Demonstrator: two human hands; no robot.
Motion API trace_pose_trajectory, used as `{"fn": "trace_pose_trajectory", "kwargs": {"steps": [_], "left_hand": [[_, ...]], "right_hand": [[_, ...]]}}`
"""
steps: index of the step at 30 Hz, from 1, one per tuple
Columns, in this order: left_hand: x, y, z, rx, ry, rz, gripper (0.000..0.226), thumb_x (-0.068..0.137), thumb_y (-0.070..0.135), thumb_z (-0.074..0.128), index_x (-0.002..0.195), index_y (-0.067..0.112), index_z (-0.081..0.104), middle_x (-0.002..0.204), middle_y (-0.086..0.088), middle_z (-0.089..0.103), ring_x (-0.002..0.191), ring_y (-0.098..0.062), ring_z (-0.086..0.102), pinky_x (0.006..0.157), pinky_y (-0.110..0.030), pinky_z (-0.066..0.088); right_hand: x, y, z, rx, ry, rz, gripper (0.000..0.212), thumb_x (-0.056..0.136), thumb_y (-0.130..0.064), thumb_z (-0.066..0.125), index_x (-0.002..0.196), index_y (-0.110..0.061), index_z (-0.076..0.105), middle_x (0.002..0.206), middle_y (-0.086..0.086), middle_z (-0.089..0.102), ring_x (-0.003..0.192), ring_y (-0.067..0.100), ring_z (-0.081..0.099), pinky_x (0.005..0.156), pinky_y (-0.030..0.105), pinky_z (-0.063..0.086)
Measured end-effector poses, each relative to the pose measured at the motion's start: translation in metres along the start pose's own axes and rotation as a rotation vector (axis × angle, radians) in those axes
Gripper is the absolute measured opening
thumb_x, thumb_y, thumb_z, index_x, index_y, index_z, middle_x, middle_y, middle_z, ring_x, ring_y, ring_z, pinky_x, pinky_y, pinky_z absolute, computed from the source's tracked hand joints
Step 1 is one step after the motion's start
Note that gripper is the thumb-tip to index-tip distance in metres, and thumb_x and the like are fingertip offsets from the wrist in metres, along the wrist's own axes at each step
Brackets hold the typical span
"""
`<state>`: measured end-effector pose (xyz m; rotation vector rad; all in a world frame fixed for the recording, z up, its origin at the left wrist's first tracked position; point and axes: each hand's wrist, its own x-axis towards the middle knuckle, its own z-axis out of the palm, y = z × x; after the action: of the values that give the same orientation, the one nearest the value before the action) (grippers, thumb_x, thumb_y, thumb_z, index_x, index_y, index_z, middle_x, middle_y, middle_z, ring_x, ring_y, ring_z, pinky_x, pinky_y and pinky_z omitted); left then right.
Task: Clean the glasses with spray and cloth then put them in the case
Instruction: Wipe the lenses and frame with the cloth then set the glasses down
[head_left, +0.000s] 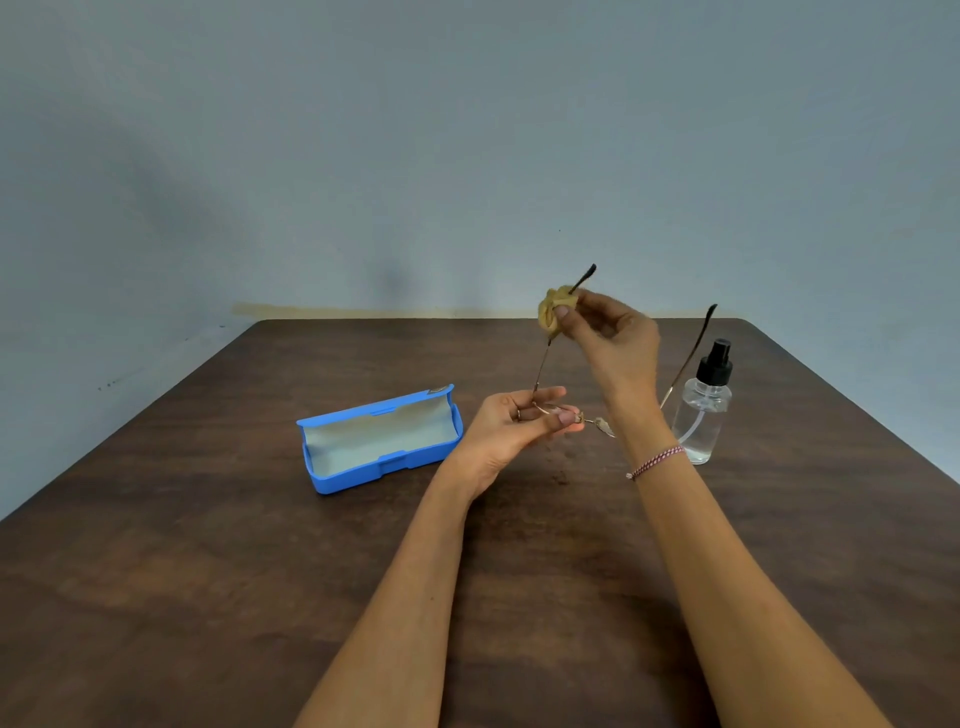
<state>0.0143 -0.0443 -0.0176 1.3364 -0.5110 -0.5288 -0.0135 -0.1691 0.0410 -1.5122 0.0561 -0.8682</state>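
My left hand (524, 423) pinches the thin metal-framed glasses (597, 423) at the left lens, holding them above the table with both temple arms pointing up. My right hand (608, 332) pinches a small yellow cloth (551, 309) around the upper part of the left temple arm, whose dark tip sticks out above the cloth. The other temple arm rises to the right, in front of the spray bottle (702, 410). The blue glasses case (382, 441) lies open on the table to the left of my hands, its pale lining showing and nothing inside it.
A dark wooden table (208, 571) carries the case and the clear spray bottle with its black nozzle. A grey wall stands just behind the far edge. A braided bracelet circles my right wrist.
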Motion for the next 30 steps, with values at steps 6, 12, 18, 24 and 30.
{"fn": "trace_pose_trajectory", "kwargs": {"steps": [6,12,18,24,30], "left_hand": [[0.000,0.001,-0.007,-0.074,0.033,0.070,0.030,0.080,0.006,0.069,0.109,0.002,0.064,0.104,-0.016,0.071,0.101,-0.026,0.068,0.096,-0.035,0.051],[0.000,0.002,-0.006,-0.076,0.050,0.054,0.034,0.081,0.005,0.069,0.114,0.000,0.061,0.105,-0.016,0.071,0.102,-0.024,0.068,0.093,-0.034,0.052],[0.002,0.000,-0.006,-0.062,0.055,0.040,0.040,0.080,0.005,0.071,0.118,0.003,0.059,0.104,-0.015,0.072,0.103,-0.024,0.067,0.094,-0.034,0.052],[0.000,0.002,-0.006,-0.007,0.112,0.080,0.023,0.081,0.003,0.069,0.104,0.006,0.067,0.102,-0.011,0.072,0.102,-0.019,0.067,0.092,-0.032,0.053],[0.001,0.003,-0.005,-0.016,0.120,0.081,0.034,0.079,0.006,0.070,0.113,0.003,0.063,0.103,-0.012,0.072,0.102,-0.020,0.067,0.091,-0.032,0.053]], "right_hand": [[-0.005,0.012,-0.001,-0.327,-0.425,0.102,0.021,0.079,-0.013,0.073,0.100,-0.010,0.070,0.095,0.005,0.073,0.090,0.014,0.069,0.088,0.030,0.054],[-0.006,0.010,0.001,-0.308,-0.357,0.059,0.019,0.078,-0.013,0.075,0.096,-0.014,0.071,0.090,0.000,0.072,0.085,0.006,0.068,0.081,0.020,0.053],[-0.002,0.013,-0.001,-0.120,-0.236,0.079,0.016,0.078,-0.011,0.074,0.092,-0.016,0.071,0.090,0.002,0.073,0.088,0.014,0.069,0.086,0.032,0.055],[-0.006,0.016,-0.002,-0.294,-0.469,0.108,0.019,0.078,-0.011,0.075,0.094,-0.019,0.070,0.093,0.001,0.073,0.087,0.007,0.069,0.085,0.025,0.054],[-0.008,0.012,0.005,-0.269,-0.274,0.014,0.018,0.077,-0.013,0.076,0.093,-0.018,0.070,0.082,-0.008,0.070,0.073,-0.004,0.066,0.069,0.011,0.051]]}}
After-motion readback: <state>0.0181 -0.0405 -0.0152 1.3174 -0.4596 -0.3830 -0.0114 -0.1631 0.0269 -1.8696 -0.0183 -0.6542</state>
